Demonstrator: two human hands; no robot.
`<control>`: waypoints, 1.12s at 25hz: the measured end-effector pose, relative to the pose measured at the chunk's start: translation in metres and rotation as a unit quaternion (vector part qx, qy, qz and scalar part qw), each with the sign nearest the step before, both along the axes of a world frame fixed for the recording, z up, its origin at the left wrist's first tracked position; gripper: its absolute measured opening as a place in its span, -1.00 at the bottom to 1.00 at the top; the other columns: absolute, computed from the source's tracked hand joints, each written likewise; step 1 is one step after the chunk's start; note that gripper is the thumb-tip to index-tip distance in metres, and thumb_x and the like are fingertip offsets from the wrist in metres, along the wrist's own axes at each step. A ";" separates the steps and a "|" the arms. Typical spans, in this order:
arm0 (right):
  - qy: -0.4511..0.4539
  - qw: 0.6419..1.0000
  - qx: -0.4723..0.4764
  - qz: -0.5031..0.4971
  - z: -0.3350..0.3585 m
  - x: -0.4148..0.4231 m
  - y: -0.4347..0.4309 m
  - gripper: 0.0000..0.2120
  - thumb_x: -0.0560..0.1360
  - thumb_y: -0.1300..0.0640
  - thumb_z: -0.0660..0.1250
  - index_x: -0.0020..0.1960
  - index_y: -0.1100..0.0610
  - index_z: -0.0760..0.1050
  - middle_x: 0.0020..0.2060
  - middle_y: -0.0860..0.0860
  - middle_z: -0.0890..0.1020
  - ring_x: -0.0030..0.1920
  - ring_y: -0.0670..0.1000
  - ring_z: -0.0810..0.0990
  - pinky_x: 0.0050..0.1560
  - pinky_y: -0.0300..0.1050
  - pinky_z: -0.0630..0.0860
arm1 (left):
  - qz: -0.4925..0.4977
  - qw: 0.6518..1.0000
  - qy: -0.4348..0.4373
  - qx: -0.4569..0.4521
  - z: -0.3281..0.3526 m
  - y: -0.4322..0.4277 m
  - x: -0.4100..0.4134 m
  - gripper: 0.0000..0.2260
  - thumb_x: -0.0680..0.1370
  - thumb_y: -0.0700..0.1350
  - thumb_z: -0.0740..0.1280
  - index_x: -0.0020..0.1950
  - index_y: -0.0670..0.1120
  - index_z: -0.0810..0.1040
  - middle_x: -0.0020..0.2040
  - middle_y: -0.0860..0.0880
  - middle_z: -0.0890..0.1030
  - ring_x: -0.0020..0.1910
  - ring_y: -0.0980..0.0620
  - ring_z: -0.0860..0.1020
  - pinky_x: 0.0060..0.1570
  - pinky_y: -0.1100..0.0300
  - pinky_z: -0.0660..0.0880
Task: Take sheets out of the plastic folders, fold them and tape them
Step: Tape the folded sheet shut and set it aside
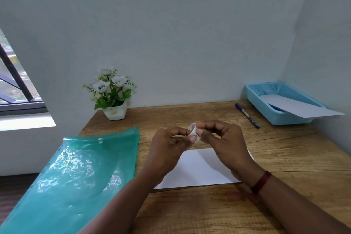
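A small roll of clear tape (193, 131) is held up above the wooden table between both hands. My right hand (222, 138) grips the roll with thumb and fingers curled round it. My left hand (169, 142) pinches a pulled-out strip of tape at the roll's left side. Under the hands a folded white sheet (197, 171) lies flat on the table. A green plastic folder (76, 176) lies at the left, hanging over the table's left edge.
A blue mesh basket (266, 100) at the back right holds a folded white sheet (302, 108) that sticks out over its front rim. A blue pen (247, 115) lies left of it. A potted white flower plant (112, 95) stands at the back left against the wall.
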State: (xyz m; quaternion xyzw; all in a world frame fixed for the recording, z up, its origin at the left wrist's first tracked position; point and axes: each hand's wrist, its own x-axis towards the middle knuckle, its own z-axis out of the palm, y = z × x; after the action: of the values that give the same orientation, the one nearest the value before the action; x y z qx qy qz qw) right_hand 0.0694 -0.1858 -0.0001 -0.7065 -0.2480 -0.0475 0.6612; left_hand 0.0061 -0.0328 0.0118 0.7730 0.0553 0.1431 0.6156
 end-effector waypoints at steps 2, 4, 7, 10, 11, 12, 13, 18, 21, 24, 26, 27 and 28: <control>0.021 1.000 0.011 -0.001 0.000 0.000 0.000 -0.85 0.47 0.23 0.44 0.00 0.05 0.69 -0.06 -0.12 0.72 0.03 -0.11 0.66 0.12 0.03 0.60 | 0.019 0.997 -0.015 0.074 -0.001 0.001 0.000 -0.93 0.46 -0.05 0.47 -0.13 0.15 0.68 -0.14 0.14 0.70 -0.13 0.19 0.65 -0.12 0.23 0.61; 0.023 1.000 0.010 -0.011 0.001 0.001 0.000 -0.86 0.48 0.22 0.42 0.00 0.05 0.68 -0.08 -0.12 0.72 0.00 -0.11 0.66 0.10 0.04 0.61 | 0.035 0.984 -0.045 0.168 -0.003 0.002 0.001 -0.93 0.47 -0.05 0.47 -0.10 0.14 0.67 -0.12 0.18 0.66 -0.14 0.22 0.60 -0.15 0.27 0.57; -0.014 0.999 -0.025 -0.033 -0.002 0.002 0.001 -0.88 0.52 0.19 0.39 -0.01 0.03 0.65 -0.09 -0.13 0.70 -0.01 -0.13 0.64 0.08 0.03 0.61 | 0.052 0.959 -0.102 0.260 -0.006 0.002 0.003 -0.91 0.47 -0.07 0.47 -0.04 0.04 0.69 -0.12 0.20 0.61 -0.18 0.22 0.55 -0.25 0.34 0.47; -0.034 0.998 -0.038 -0.040 -0.005 0.002 0.003 -0.89 0.54 0.19 0.35 -0.03 0.01 0.61 -0.07 -0.12 0.66 0.00 -0.10 0.62 0.04 0.09 0.62 | 0.068 0.934 -0.142 0.320 -0.008 0.003 0.003 -0.90 0.48 -0.05 0.46 -0.03 -0.01 0.68 -0.14 0.15 0.59 -0.20 0.23 0.51 -0.29 0.42 0.36; -0.035 0.998 -0.036 -0.035 -0.006 0.002 0.003 -0.87 0.55 0.19 0.34 -0.05 -0.01 0.60 -0.08 -0.12 0.65 0.00 -0.08 0.62 0.03 0.10 0.62 | 0.071 0.928 -0.152 0.332 -0.009 0.003 0.003 -0.90 0.48 -0.04 0.46 -0.04 -0.02 0.68 -0.15 0.13 0.60 -0.21 0.22 0.50 -0.30 0.41 0.34; -0.035 0.998 -0.034 -0.030 -0.006 0.002 0.004 -0.85 0.55 0.20 0.33 -0.07 -0.04 0.58 -0.08 -0.11 0.65 0.00 -0.07 0.62 0.02 0.11 0.62 | 0.076 0.926 -0.159 0.335 -0.009 0.003 0.004 -0.89 0.48 -0.04 0.46 -0.05 -0.03 0.67 -0.15 0.11 0.61 -0.22 0.21 0.50 -0.30 0.39 0.34; -0.038 0.998 -0.035 -0.025 -0.006 0.001 0.004 -0.83 0.56 0.20 0.32 -0.08 -0.06 0.57 -0.08 -0.11 0.64 0.00 -0.06 0.62 0.01 0.11 0.63 | 0.081 0.926 -0.162 0.332 -0.009 0.004 0.004 -0.89 0.48 -0.04 0.46 -0.04 -0.04 0.68 -0.14 0.09 0.62 -0.22 0.20 0.50 -0.30 0.35 0.37; -0.039 0.999 -0.032 -0.009 -0.006 0.001 0.004 -0.83 0.56 0.20 0.31 -0.02 -0.07 0.56 -0.05 -0.12 0.64 0.02 -0.05 0.63 -0.03 0.02 0.65 | 0.095 0.925 -0.164 0.328 -0.010 0.003 0.005 -0.88 0.48 -0.06 0.47 -0.04 -0.07 0.67 -0.12 0.06 0.61 -0.21 0.13 0.52 -0.29 0.19 0.45; -0.036 0.999 -0.040 -0.001 -0.005 0.003 0.002 -0.81 0.54 0.16 0.36 0.10 -0.06 0.59 0.00 -0.16 0.66 0.04 -0.10 0.63 -0.02 -0.06 0.65 | 0.093 0.929 -0.159 0.321 -0.011 0.005 0.005 -0.89 0.48 -0.03 0.46 -0.06 -0.05 0.67 -0.14 0.09 0.59 -0.21 0.18 0.49 -0.30 0.28 0.39; -0.053 0.997 -0.047 -0.024 -0.005 0.003 0.003 -0.83 0.50 0.16 0.40 0.02 -0.08 0.64 -0.05 -0.17 0.69 -0.01 -0.10 0.65 -0.07 -0.14 0.64 | 0.086 0.932 -0.151 0.319 -0.011 0.005 0.004 -0.90 0.49 -0.02 0.45 -0.06 -0.02 0.66 -0.15 0.10 0.58 -0.22 0.19 0.48 -0.31 0.29 0.40; -0.053 0.997 -0.039 -0.037 -0.006 0.003 0.003 -0.85 0.50 0.18 0.40 -0.03 -0.06 0.65 -0.09 -0.16 0.69 -0.05 -0.08 0.66 -0.12 -0.16 0.65 | 0.078 0.935 -0.146 0.315 -0.010 0.004 0.003 -0.90 0.49 -0.03 0.45 -0.06 -0.02 0.67 -0.16 0.08 0.60 -0.22 0.16 0.49 -0.30 0.18 0.45; -0.063 0.996 -0.046 -0.044 -0.006 0.003 0.003 -0.86 0.50 0.19 0.39 -0.03 -0.03 0.65 -0.10 -0.15 0.69 -0.06 -0.09 0.66 -0.12 -0.16 0.64 | 0.075 0.935 -0.146 0.314 -0.010 0.003 0.003 -0.90 0.49 -0.02 0.45 -0.07 -0.03 0.67 -0.17 0.07 0.60 -0.22 0.15 0.49 -0.29 0.17 0.45; -0.083 0.993 -0.060 -0.054 -0.006 0.003 0.002 -0.88 0.51 0.19 0.39 -0.03 0.00 0.64 -0.11 -0.14 0.69 -0.08 -0.10 0.65 -0.12 -0.18 0.63 | 0.072 0.935 -0.145 0.316 -0.010 0.003 0.003 -0.89 0.49 -0.01 0.44 -0.07 -0.03 0.68 -0.18 0.06 0.59 -0.23 0.14 0.48 -0.30 0.18 0.43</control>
State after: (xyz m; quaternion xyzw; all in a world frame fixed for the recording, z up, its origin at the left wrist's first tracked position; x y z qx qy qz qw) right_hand 0.0728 -0.1834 -0.0061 -0.7510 -0.2658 -0.1269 0.5910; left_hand 0.0089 -0.0302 0.0023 0.8926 -0.0268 0.3074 0.3287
